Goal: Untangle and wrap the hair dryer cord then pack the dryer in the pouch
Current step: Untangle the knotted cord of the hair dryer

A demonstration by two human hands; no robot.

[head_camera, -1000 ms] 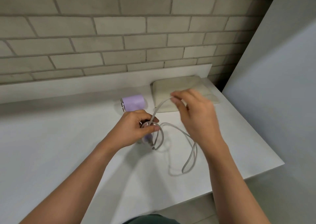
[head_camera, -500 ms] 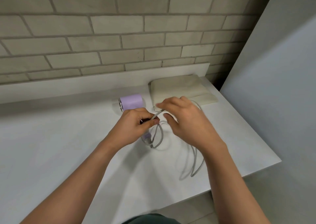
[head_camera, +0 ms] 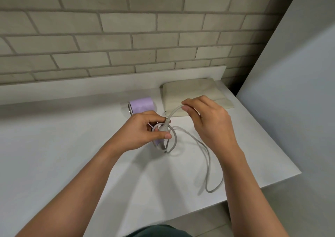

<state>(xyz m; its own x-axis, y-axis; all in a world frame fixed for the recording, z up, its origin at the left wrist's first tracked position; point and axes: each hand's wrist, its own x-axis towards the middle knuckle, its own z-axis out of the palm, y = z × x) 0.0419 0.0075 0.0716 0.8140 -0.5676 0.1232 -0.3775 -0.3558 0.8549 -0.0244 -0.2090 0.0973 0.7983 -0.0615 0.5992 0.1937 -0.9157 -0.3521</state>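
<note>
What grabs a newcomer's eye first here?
Two hands at centre: the left hand grips the lilac hair dryer by its handle, grey cord looped round it; the right hand pinches the cord just above. A slack loop trails toward the near right edge of the white counter, and the beige pouch lies flat behind, by the brick wall.

Both forearms forward, converging. Left grip [head_camera: 145, 130] curled round the cord [head_camera: 173, 111], thumb on top. Right grip [head_camera: 208, 122] raised beside it, thumb and forefinger pinching cord.
</note>
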